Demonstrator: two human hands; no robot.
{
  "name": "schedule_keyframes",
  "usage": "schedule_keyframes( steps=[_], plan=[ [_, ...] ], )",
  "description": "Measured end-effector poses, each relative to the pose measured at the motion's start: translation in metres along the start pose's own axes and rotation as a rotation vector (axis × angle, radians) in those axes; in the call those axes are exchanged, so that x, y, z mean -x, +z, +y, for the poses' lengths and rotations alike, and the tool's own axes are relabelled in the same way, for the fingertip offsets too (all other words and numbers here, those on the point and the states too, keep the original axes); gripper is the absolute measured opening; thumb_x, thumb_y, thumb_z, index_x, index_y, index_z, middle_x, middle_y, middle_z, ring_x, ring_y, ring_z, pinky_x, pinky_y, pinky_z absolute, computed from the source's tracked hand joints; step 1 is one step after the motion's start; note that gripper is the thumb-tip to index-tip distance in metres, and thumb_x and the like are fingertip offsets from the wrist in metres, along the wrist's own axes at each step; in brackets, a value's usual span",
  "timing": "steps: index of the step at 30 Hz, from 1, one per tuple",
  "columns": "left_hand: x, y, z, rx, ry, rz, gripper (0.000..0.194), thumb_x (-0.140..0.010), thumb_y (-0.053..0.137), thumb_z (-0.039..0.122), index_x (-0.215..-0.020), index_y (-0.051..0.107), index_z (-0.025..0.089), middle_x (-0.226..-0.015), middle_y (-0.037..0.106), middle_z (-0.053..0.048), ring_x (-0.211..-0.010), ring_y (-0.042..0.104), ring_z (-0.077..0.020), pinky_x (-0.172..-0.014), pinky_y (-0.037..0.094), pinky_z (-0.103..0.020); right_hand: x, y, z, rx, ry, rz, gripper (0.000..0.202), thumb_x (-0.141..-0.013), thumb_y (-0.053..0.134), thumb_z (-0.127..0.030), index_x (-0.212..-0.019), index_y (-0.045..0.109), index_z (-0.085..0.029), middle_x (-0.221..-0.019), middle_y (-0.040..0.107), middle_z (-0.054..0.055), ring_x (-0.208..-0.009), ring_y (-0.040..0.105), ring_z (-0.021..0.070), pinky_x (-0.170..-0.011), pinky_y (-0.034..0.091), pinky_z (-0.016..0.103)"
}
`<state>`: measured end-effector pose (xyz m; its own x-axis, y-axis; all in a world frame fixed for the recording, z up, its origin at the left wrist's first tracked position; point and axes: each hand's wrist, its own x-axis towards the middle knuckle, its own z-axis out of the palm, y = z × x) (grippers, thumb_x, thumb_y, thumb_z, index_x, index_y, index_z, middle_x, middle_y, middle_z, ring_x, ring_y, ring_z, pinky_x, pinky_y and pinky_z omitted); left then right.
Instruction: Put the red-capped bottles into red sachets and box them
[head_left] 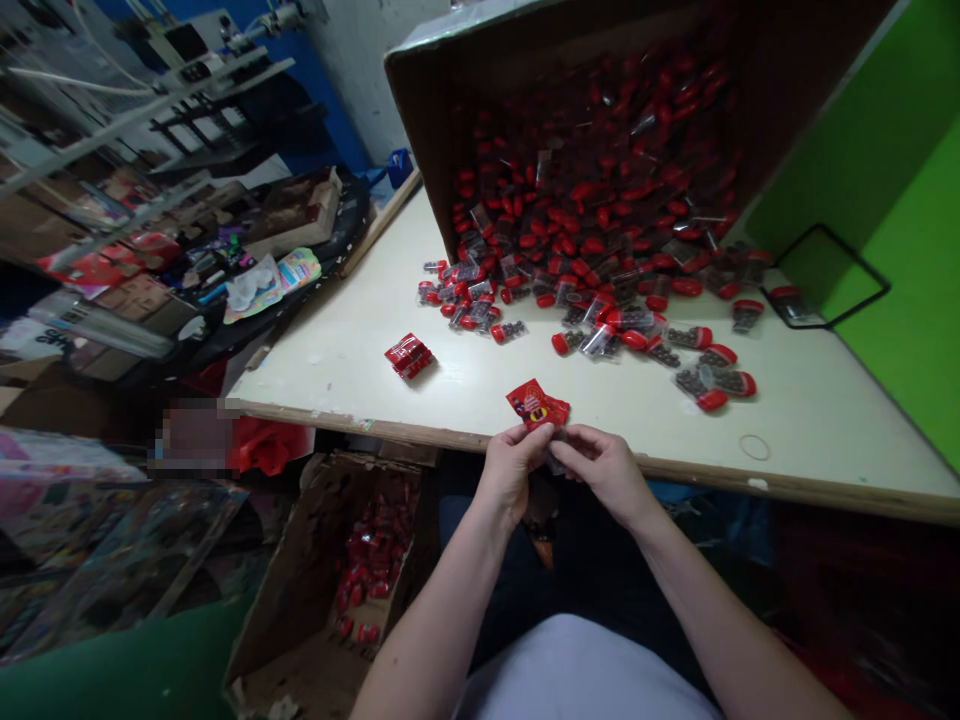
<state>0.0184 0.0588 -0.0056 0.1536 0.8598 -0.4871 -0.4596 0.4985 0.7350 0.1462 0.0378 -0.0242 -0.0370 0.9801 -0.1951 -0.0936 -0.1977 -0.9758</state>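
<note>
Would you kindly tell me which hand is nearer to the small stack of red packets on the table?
Left. The left hand is to the right of the stack of red packets, by the table edge; the right hand is farther right.

Soft light falls on my left hand [512,470], my right hand [606,470] and the table [337,340], while the box [424,140] is dark inside. Shadow cuts diagonally across the green panel [885,170]. Clear jars [600,340] glint. To my left, the machine [180,60] looks stretched and blurred.
</note>
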Motion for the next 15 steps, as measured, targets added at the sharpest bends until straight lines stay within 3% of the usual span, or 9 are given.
schedule_keyframes(
  steps=[3,8,12,15],
  plan=[
    [0.0,-0.0005,-0.004,-0.024,0.03,0.069,0.032,-0.057,0.08,0.033,-0.08,0.071,0.011,-0.078,0.071,-0.008,-0.064,0.06,-0.0128,-0.065,0.043,-0.024,-0.0016,0.0013,0.0042,0.1,-0.043,0.061,0.027,-0.073,0.069,-0.037,-0.09,0.067,-0.017,-0.074,0.067,0.002,-0.061,0.059,0.0136,-0.055,0.047,0.024],
    [-0.0037,-0.0027,-0.0001,-0.008,-0.029,0.044,0.034,-0.061,0.076,0.04,-0.077,0.07,0.011,-0.074,0.07,-0.008,-0.059,0.059,-0.0114,-0.06,0.042,-0.023,-0.0018,0.0018,0.0068,-0.034,0.028,0.045,0.036,-0.067,0.074,-0.039,-0.091,0.055,-0.02,-0.068,0.063,-0.002,-0.052,0.058,0.0114,-0.049,0.048,0.023],
    [-0.0067,-0.0041,0.0048,0.046,-0.044,0.07,0.035,-0.06,0.077,0.04,-0.076,0.069,0.009,-0.068,0.068,-0.007,-0.057,0.059,-0.0125,-0.061,0.044,-0.026,0.002,-0.0039,0.0064,-0.027,-0.078,-0.043,0.053,-0.066,0.077,-0.031,-0.112,0.051,-0.027,-0.099,0.062,0.001,-0.067,0.063,0.0101,-0.067,0.053,0.025],
    [-0.0055,-0.0042,0.0025,0.081,-0.086,0.064,0.035,-0.061,0.077,0.039,-0.076,0.069,0.009,-0.065,0.066,-0.005,-0.055,0.057,-0.0117,-0.06,0.044,-0.025,0.0036,-0.0071,0.0084,0.05,-0.162,-0.067,0.052,-0.069,0.075,-0.028,-0.116,0.053,-0.029,-0.099,0.062,0.0,-0.08,0.064,0.013,-0.077,0.052,0.028]
  ],
)
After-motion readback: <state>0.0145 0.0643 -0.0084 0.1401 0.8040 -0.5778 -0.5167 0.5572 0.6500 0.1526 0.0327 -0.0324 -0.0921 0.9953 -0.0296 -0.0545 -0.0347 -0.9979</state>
